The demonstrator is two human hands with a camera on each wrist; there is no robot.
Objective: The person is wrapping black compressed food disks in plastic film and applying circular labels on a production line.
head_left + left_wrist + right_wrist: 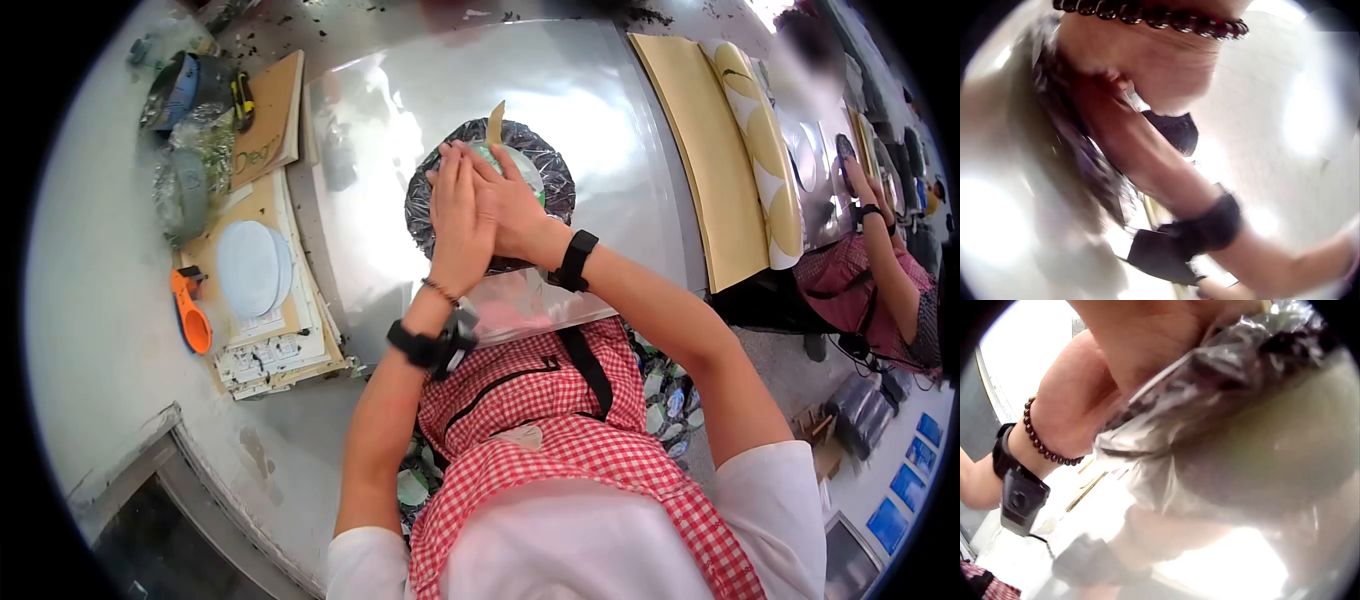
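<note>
A round dark bundle (555, 165) in crinkled clear plastic film lies on the table, a pale green-and-white disc (528, 172) on its top. From its far side a curved tan strip (496, 122) sticks up. My left hand (464, 220) and right hand (520, 218) press on the top together, palms down, fingers extended and partly overlapping. In the right wrist view, the wrapped bundle (1241, 394) shows from the side beneath the hands. The left wrist view shows the right forearm (1160, 159) crossing close to the left hand (1147, 62), which wears a bead bracelet.
A shiny clear sheet (360, 200) spreads under the bundle. To the left are a yellow box cutter (243, 100), a cardboard piece (268, 135), white discs (250, 268) and an orange-handled tool (190, 312). On the right lie brown paper (690, 160) and a sticker roll (765, 150); another person works beyond.
</note>
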